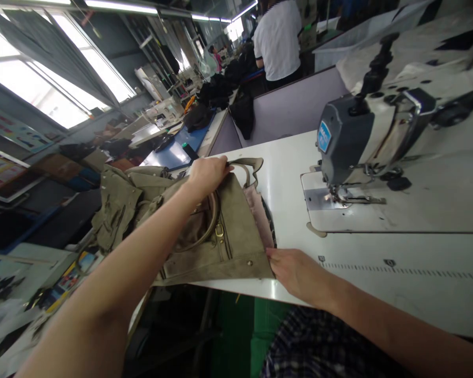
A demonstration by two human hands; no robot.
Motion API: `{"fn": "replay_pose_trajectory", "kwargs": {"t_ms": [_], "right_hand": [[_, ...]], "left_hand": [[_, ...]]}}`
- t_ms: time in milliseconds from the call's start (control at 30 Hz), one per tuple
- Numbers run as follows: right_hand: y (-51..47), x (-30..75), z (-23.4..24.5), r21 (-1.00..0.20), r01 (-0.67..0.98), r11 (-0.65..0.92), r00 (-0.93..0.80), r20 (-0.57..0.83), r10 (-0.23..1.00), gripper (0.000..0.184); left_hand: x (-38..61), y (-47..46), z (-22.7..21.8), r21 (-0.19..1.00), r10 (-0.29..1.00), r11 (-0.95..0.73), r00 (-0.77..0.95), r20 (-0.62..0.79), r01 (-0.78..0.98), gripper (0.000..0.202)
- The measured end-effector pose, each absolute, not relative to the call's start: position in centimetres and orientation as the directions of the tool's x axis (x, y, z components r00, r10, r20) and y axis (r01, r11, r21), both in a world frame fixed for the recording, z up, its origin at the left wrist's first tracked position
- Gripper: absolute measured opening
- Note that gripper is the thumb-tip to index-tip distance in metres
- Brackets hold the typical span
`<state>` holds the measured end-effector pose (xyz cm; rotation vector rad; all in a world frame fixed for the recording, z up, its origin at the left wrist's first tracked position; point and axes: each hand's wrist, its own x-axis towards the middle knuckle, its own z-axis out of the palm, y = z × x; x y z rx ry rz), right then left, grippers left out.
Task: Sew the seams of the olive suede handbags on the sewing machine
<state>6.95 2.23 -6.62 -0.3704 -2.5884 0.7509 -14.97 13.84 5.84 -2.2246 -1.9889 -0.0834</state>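
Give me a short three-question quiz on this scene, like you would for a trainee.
1. Choose: the right hand holds the olive handbag at its A) far edge, B) brass buckle, C) near corner.
2. True or false: the left hand is farther from the person's body than the right hand.
3. Fill in: printed on the white tabletop, on the person's side of the sewing machine, is a ____.

Key: 1. C. 2. True. 3. Ruler scale.
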Motion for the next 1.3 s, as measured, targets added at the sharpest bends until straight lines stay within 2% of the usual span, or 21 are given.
{"fn": "replay_pose_trajectory", "kwargs": {"t_ms": [100, 167, 267, 333, 433, 500, 567, 633, 700, 867, 1100, 1300], "right_hand": [[1.0, 9.0, -6.0, -0.586, 0.167, 0.793, -0.877, 0.279, 0.391, 0.031], [0.1, 10.6, -5.5, -0.651, 0.159, 0.742, -0.883, 0.242, 0.403, 0.029], [-1.3, 12.4, -4.9, -0.75, 0.124, 0.65, -0.894, 0.2, 0.402, 0.028], [-2.0, 13.2, -4.7, -0.771, 0.119, 0.626, -0.896, 0.189, 0.402, 0.03], [-2.6, 13.7, -4.6, -0.775, 0.172, 0.608, -0.895, 0.134, 0.424, 0.035], [-2.6, 13.7, -4.6, -0.741, 0.222, 0.633, -0.88, 0.127, 0.458, 0.039], [-2.4, 13.3, -4.9, -0.666, 0.254, 0.701, -0.855, 0.184, 0.485, 0.041], [-2.0, 12.8, -5.5, -0.589, 0.25, 0.769, -0.847, 0.251, 0.468, 0.041], [-1.6, 12.3, -6.1, -0.546, 0.206, 0.812, -0.857, 0.299, 0.419, 0.041], [-1.6, 12.7, -7.1, -0.477, 0.147, 0.867, -0.827, 0.421, 0.372, 0.04], [-0.7, 15.4, -6.7, -0.373, 0.133, 0.918, -0.865, 0.408, 0.291, 0.04], [5.9, 16.9, -6.9, -0.353, 0.253, 0.901, -0.854, 0.357, 0.38, 0.038]], "left_hand": [[-12.8, 14.5, -0.4, -0.048, 0.985, -0.11, 0.115, 0.132, 0.993, 0.014], [-11.2, 13.7, -3.6, -0.006, 0.977, -0.138, 0.137, 0.164, 0.99, 0.031], [-9.5, 12.1, -5.3, 0.048, 0.951, -0.237, 0.222, 0.214, 0.97, 0.05], [-8.9, 11.5, -5.1, 0.07, 0.923, -0.355, 0.338, 0.182, 0.932, 0.046], [-8.7, 11.5, -4.5, 0.102, 0.882, -0.471, 0.464, 0.083, 0.876, 0.029], [-8.8, 11.8, -4.0, 0.118, 0.871, -0.491, 0.49, 0.036, 0.863, 0.022], [-8.9, 12.2, -3.6, 0.132, 0.851, -0.519, 0.525, -0.021, 0.845, 0.029], [-8.8, 12.7, -3.1, 0.133, 0.832, -0.536, 0.548, -0.082, 0.834, 0.03], [-8.4, 13.2, -2.8, 0.112, 0.838, -0.521, 0.532, -0.12, 0.846, 0.022], [-7.6, 12.6, -3.2, 0.087, 0.904, -0.412, 0.419, -0.089, 0.907, 0.034], [-6.7, 11.8, -4.7, 0.193, 0.893, -0.438, 0.449, -0.019, 0.878, 0.018], [-2.5, 19.9, -3.9, 0.204, 0.894, -0.437, 0.449, -0.012, 0.876, 0.017]]}}
